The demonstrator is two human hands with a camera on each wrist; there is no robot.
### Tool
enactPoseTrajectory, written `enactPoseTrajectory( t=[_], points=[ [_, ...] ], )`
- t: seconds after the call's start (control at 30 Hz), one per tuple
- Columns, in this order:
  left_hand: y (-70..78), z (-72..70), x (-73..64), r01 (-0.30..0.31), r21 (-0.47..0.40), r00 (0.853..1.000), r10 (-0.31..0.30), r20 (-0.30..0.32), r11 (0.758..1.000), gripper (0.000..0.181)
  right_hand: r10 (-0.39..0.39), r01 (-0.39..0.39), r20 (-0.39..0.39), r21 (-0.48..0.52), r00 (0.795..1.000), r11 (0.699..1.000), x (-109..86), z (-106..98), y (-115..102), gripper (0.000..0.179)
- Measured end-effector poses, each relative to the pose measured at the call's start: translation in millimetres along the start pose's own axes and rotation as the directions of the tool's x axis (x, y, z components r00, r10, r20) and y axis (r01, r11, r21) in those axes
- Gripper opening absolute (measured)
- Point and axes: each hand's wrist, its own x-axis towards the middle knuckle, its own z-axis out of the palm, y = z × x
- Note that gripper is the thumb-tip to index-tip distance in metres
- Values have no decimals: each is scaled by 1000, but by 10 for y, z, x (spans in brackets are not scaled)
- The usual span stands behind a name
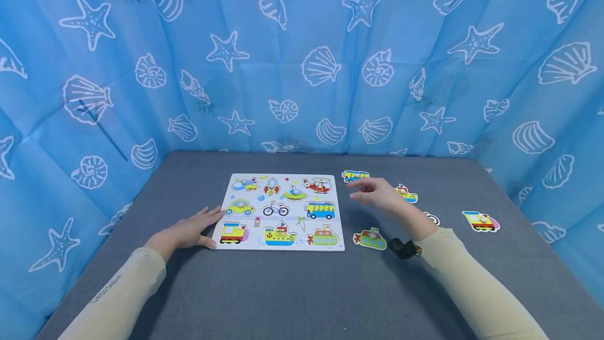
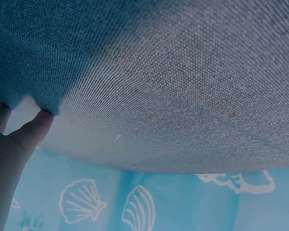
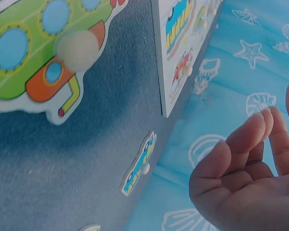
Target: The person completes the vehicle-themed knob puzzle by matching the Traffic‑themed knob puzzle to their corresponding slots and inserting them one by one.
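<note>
A white puzzle board (image 1: 278,245) printed with vehicles lies on the table. My left hand (image 1: 191,229) rests at its left edge, fingers spread and touching the rim. My right hand (image 1: 379,195) hovers beyond the board's right edge, its fingers loosely curled with nothing between them. Closest to those fingertips is a loose bus piece (image 1: 355,175). A ship piece (image 1: 407,193) lies behind the wrist, and a piece with a wheel (image 1: 431,218) is mostly hidden by the forearm. Nearer me sits a green submarine piece (image 1: 370,238) with a round knob (image 3: 78,50).
A train piece (image 1: 481,221) lies farther right on the grey table (image 1: 292,298). Beside the right sleeve is a small black object (image 1: 405,249) that I cannot identify. A blue curtain (image 1: 292,67) with shells and starfish hangs behind the table.
</note>
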Motion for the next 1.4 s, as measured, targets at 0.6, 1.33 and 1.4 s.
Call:
enactPoseTrajectory(
  t=[0.6, 1.33, 1.4],
  points=[
    [29, 13, -45, -19, -7, 1000, 19, -14, 1000, 105, 4, -4, 10, -28, 1000, 1000, -311, -294, 167, 44],
    [-7, 11, -17, -13, -8, 1000, 13, -14, 1000, 105, -11, 10, -21, -38, 1000, 999, -610, -581, 422, 46],
    [-8, 13, -15, -11, -7, 1000, 11, -13, 1000, 105, -5, 4, -32, -35, 999, 999, -633, -600, 451, 46]
  ],
)
